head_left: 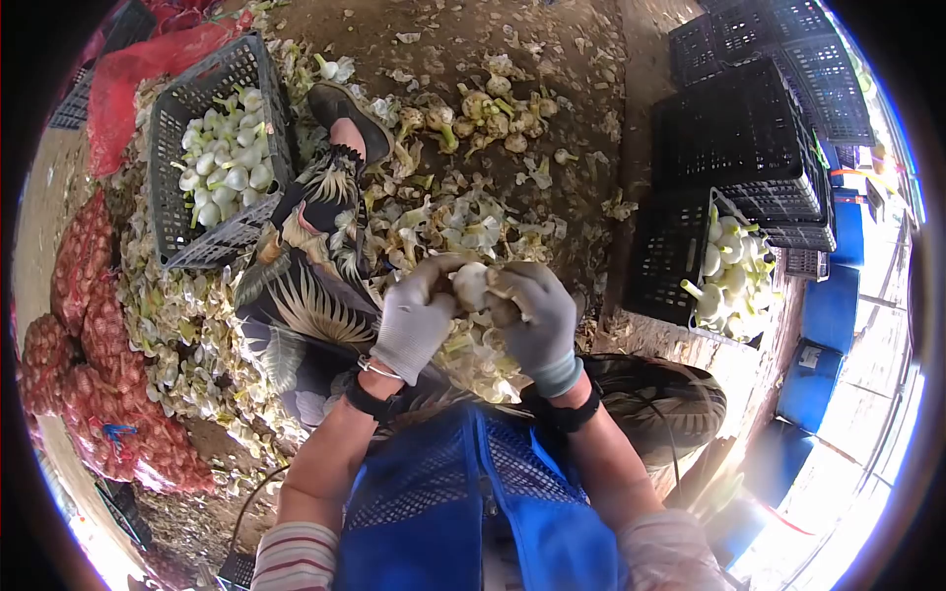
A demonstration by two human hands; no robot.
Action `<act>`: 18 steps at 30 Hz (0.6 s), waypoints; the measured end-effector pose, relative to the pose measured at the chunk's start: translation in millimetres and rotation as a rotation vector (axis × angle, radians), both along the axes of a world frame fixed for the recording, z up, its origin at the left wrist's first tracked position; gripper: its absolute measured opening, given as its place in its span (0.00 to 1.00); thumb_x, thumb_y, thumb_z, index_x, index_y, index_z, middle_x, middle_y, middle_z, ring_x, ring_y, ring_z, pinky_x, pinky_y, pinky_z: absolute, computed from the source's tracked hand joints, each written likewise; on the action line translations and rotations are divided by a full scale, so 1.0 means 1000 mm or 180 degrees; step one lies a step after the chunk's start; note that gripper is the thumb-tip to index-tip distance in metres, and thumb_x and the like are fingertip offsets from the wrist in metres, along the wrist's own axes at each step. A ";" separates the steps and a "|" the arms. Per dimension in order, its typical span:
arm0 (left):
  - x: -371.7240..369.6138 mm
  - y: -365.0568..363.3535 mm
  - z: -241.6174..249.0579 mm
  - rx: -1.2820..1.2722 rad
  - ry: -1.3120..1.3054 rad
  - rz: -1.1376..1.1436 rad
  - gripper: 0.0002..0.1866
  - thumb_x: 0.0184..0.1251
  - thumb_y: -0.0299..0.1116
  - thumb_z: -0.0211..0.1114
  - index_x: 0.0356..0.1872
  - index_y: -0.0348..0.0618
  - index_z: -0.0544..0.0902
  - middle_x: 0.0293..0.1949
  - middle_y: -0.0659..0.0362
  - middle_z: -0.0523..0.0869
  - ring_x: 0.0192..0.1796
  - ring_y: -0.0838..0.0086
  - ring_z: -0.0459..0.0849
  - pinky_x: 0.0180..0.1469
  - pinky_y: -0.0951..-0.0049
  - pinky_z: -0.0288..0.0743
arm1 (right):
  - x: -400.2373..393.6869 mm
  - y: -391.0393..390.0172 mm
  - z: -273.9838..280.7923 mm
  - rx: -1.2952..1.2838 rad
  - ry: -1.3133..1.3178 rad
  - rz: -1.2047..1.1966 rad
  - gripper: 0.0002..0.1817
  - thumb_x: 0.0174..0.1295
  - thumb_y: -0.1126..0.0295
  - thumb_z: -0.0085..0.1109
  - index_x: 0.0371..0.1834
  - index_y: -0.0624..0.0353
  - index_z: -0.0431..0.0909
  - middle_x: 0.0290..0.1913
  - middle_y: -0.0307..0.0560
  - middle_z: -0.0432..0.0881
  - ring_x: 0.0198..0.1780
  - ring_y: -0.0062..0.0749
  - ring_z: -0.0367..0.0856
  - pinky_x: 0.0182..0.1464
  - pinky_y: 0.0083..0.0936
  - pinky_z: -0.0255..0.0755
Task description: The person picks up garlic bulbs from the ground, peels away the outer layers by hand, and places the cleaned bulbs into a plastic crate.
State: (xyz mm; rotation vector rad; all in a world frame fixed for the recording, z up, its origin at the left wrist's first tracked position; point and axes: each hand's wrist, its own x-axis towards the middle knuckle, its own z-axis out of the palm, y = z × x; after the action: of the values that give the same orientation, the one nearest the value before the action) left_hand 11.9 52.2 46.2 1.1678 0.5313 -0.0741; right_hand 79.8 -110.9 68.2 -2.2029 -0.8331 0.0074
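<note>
Between my two gloved hands is a whitish garlic bulb (471,287), partly covered by my fingers. My left hand (419,317), in a grey-white glove, pinches the bulb from the left with thumb and fingers. From the right, my right hand (540,320) closes its fingers on the bulb's side, where loose skin seems to hang; the exact grip is partly hidden. Below the hands lie papery garlic skins (483,360). Unpeeled garlic bulbs (483,113) with short stems are heaped on the ground ahead.
A black crate (166,163) of cleaned white bulbs stands at left, beside my shoe (347,120). Another crate (665,258) with white bulbs is at right, near stacked black crates (729,123). Red mesh sacks (108,364) lie at far left. Skins litter the floor.
</note>
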 end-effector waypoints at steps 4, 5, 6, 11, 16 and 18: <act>-0.008 0.016 -0.001 0.1112 -0.0323 -0.0177 0.19 0.61 0.14 0.55 0.53 0.36 0.83 0.40 0.58 0.88 0.41 0.75 0.87 0.45 0.73 0.81 | 0.004 -0.006 0.000 0.0291 0.0571 -0.0279 0.17 0.47 0.80 0.68 0.44 0.61 0.83 0.46 0.51 0.84 0.48 0.49 0.84 0.50 0.34 0.77; -0.008 0.019 0.000 0.1111 -0.0319 -0.0171 0.19 0.61 0.14 0.55 0.53 0.36 0.83 0.40 0.58 0.88 0.41 0.75 0.87 0.45 0.73 0.81 | 0.005 -0.007 0.002 0.0318 0.0784 -0.0280 0.16 0.49 0.80 0.69 0.44 0.62 0.83 0.47 0.52 0.84 0.49 0.49 0.84 0.51 0.33 0.77; -0.006 0.024 0.001 0.1643 -0.0969 -0.0373 0.18 0.61 0.15 0.58 0.52 0.38 0.84 0.40 0.56 0.88 0.41 0.70 0.87 0.45 0.72 0.81 | 0.007 -0.007 0.002 0.0271 0.0940 -0.0183 0.15 0.52 0.78 0.70 0.45 0.64 0.83 0.47 0.53 0.84 0.49 0.48 0.85 0.51 0.30 0.77; -0.002 0.045 0.018 0.2316 -0.1418 -0.1322 0.08 0.64 0.22 0.65 0.44 0.38 0.84 0.42 0.50 0.87 0.44 0.57 0.88 0.48 0.66 0.79 | 0.015 -0.007 0.010 0.0421 0.1311 0.0123 0.15 0.53 0.78 0.71 0.44 0.65 0.83 0.44 0.52 0.84 0.45 0.44 0.85 0.49 0.26 0.76; -0.013 0.037 0.010 0.2822 -0.1175 -0.1539 0.07 0.65 0.26 0.64 0.42 0.37 0.83 0.40 0.49 0.88 0.41 0.58 0.88 0.45 0.66 0.80 | 0.024 -0.022 0.005 0.0427 0.1395 -0.0459 0.13 0.53 0.76 0.71 0.43 0.64 0.84 0.43 0.50 0.85 0.43 0.41 0.85 0.46 0.24 0.76; -0.023 0.031 0.004 0.2140 -0.0408 -0.1209 0.10 0.69 0.27 0.60 0.48 0.35 0.82 0.40 0.51 0.89 0.41 0.66 0.89 0.45 0.68 0.80 | 0.020 -0.017 0.008 0.0358 0.1146 -0.0378 0.13 0.53 0.76 0.72 0.43 0.64 0.83 0.43 0.50 0.85 0.43 0.41 0.85 0.46 0.25 0.77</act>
State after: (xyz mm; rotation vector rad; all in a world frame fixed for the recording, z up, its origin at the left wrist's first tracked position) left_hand -11.2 83.5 50.6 1.9093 0.2100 -0.1524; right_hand 99.6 -127.6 76.6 -2.0580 -0.4899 0.2840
